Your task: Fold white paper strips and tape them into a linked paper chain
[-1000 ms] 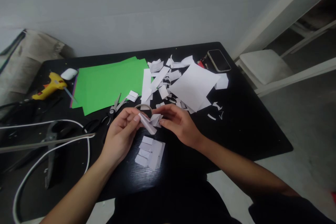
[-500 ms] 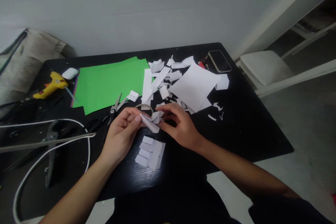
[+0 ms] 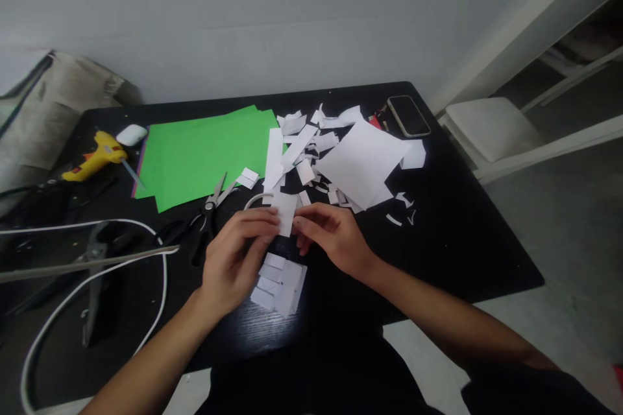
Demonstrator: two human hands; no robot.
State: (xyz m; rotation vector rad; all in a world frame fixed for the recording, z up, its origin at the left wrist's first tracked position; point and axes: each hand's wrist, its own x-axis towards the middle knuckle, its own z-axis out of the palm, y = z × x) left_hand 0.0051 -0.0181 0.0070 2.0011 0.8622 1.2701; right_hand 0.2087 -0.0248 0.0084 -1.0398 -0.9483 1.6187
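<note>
My left hand [image 3: 238,259] and my right hand [image 3: 331,237] meet over the black table [image 3: 452,233] and together pinch a small white paper piece [image 3: 285,213], which shows as a flat upright rectangle between the fingertips. Both hands have their fingers closed on it. Just below the hands lies a small stack of folded white paper pieces [image 3: 280,282]. A thin grey ring [image 3: 257,198] lies partly hidden behind the held paper.
Green paper sheets [image 3: 204,152], scissors [image 3: 204,214], a heap of white paper scraps [image 3: 311,142] and a larger white sheet [image 3: 363,159] cover the table's middle. A yellow glue gun [image 3: 95,155], white earbud case [image 3: 131,135], white cable [image 3: 97,272] and phone [image 3: 409,115] lie around. A white chair [image 3: 491,126] stands right.
The crumpled, folded paper between my fingers now shows as a flat rectangle. My left hand has turned palm-down and both hands shifted slightly up the table.
</note>
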